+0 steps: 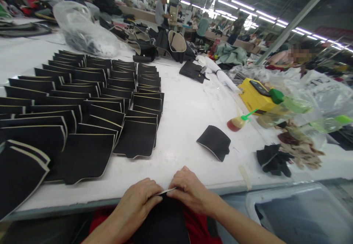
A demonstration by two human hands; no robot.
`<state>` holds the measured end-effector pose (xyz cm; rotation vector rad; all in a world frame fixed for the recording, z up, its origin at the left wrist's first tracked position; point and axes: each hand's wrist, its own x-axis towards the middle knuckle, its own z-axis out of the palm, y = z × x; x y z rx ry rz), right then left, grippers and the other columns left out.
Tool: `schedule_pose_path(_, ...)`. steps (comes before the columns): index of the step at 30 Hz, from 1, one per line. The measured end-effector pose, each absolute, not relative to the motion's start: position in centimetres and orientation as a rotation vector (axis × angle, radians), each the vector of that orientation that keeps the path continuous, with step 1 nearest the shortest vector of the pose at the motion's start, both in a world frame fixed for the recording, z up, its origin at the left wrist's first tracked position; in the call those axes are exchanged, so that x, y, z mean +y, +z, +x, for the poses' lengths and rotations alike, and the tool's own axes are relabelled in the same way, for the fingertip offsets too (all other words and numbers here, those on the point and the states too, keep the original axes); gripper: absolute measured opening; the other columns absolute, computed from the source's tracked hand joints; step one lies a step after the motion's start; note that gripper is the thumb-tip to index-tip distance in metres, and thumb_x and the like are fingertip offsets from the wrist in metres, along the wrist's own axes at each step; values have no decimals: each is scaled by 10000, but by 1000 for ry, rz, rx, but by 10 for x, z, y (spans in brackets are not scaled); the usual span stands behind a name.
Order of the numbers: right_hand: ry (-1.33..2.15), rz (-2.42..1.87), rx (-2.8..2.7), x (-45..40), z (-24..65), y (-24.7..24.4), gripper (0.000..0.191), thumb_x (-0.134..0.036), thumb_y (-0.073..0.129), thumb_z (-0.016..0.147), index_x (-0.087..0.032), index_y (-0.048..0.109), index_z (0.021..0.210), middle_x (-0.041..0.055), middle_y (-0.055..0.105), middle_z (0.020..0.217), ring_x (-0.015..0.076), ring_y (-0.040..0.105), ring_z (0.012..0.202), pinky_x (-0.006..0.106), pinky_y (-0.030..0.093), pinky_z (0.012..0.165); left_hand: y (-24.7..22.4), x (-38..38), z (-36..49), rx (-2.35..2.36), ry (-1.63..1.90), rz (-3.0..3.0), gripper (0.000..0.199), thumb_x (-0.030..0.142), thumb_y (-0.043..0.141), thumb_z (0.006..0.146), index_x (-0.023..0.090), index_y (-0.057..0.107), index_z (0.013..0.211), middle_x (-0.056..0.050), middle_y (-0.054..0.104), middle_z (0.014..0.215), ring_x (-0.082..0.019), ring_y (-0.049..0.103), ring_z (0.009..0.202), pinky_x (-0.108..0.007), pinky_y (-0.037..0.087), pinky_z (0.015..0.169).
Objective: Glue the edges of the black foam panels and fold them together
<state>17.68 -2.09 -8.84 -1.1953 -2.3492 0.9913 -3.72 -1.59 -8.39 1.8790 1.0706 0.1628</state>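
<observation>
At the table's front edge, my left hand (142, 200) and my right hand (190, 190) pinch the top edge of a black leather-like panel (162, 222). Its pale edge shows between my thumbs and fingers, and the rest hangs down over my lap. Close in front lies a single black panel (215, 142), slightly curved, with a small tab on one side. To the left, several rows of similar black panels (82, 155) overlap one another, their light edges showing.
A squeeze bottle (237, 122) with a green nozzle and a yellow box (255, 97) stand right. Black gloves (273, 159) lie near the front edge, beside a plastic bin (298, 211). Black bags (165, 43) and a clear plastic bag (82, 31) lie farther back. People work beyond.
</observation>
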Motion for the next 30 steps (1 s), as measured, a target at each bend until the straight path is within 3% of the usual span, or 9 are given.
schedule_pose_path(4,972,-1203,-2317,-22,175,-89,392,-437,481,990,-168,652,762,-6,657,727,137,573,746,307,323,785,-83,-15,-31,1073,203,1867,292,309,435,943,198,664,801,-20,652,823,-174,574,827,-270,378,747)
schedule_pose_path(7,1027,-1250,-2250,-23,175,-87,443,-491,433,996,-184,674,787,-11,654,724,124,564,720,301,326,783,-84,-13,-27,1052,253,1846,327,351,430,955,192,646,767,-13,640,795,-164,570,794,-263,372,725)
schedule_pose_path(11,1102,-1288,-2226,-25,174,-80,439,-511,424,993,-193,685,837,0,664,778,132,563,747,281,351,766,-84,-12,-25,1065,251,1879,347,352,431,952,183,611,709,-7,613,745,-165,551,767,-264,359,711)
schedule_pose_path(17,1063,-1308,-2171,-27,175,-81,415,-434,452,1000,-180,638,729,-7,625,705,129,539,692,262,357,721,-83,-14,-40,1056,216,1796,299,348,441,935,189,642,781,-7,638,803,-164,566,794,-255,377,734)
schedule_pose_path(21,1066,-1372,-2122,-28,180,-85,285,-362,528,975,-188,661,792,2,654,779,143,563,747,258,373,742,-79,-12,-55,1086,199,1721,234,332,487,902,206,682,873,-10,673,887,-171,594,858,-247,388,769)
schedule_pose_path(26,1108,-1303,-2255,-25,176,-82,107,-311,649,909,-211,683,927,0,673,866,155,575,824,259,375,783,-78,-11,-54,1119,193,1703,306,377,459,909,205,695,817,-7,673,806,-167,598,788,-241,381,706)
schedule_pose_path(30,1101,-1297,-2266,-24,173,-82,188,-306,582,952,-200,677,829,-7,667,779,145,562,759,264,361,756,-77,-11,-57,1169,210,1640,291,398,520,878,200,700,764,8,668,741,-160,600,740,-231,380,678)
